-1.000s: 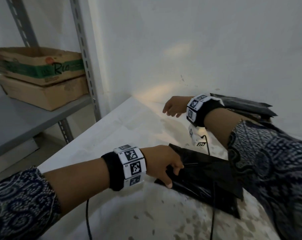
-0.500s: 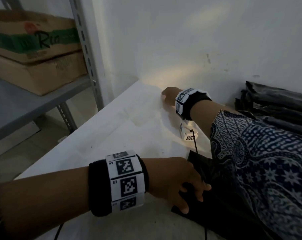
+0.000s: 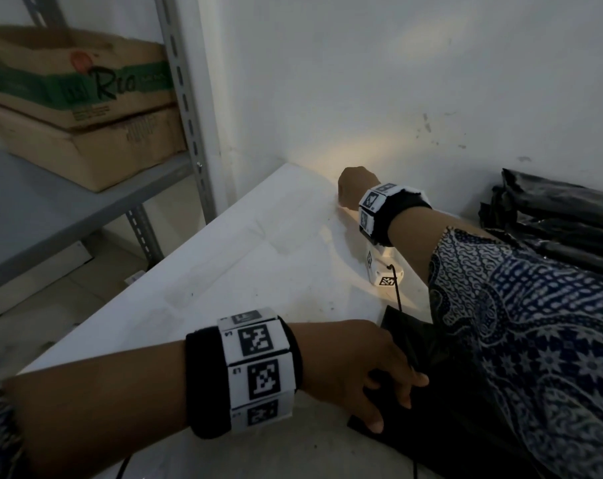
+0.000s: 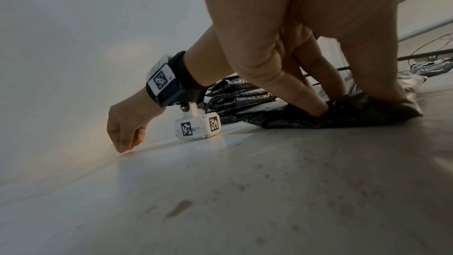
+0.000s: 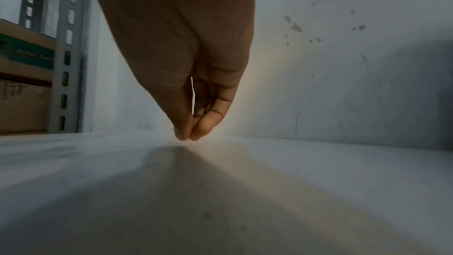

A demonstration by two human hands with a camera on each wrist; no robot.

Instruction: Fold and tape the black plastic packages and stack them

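A black plastic package (image 3: 431, 426) lies flat on the white table (image 3: 241, 271) near the front right. My left hand (image 3: 389, 385) presses it down with spread, straight fingers (image 4: 318, 108); the bag (image 4: 355, 115) bulges slightly under them. My right hand (image 3: 353, 188) reaches across to the table's back edge by the wall. Its thumb and forefinger tips (image 5: 188, 135) are pressed together and touch the surface there (image 4: 125, 146). I cannot tell whether anything thin is between them. A stack of black packages (image 3: 555, 223) sits at the back right against the wall.
A grey metal rack (image 3: 186, 108) stands left of the table and holds two cardboard boxes (image 3: 78, 108). The white wall runs along the table's back. My patterned right sleeve (image 3: 517, 323) hides part of the package. A cable (image 3: 398, 299) hangs from the right wrist camera.
My right hand has moved away from the package to the table's back edge, dropped to the surface and closed its fingertips. The left hand stays pressed on the package.
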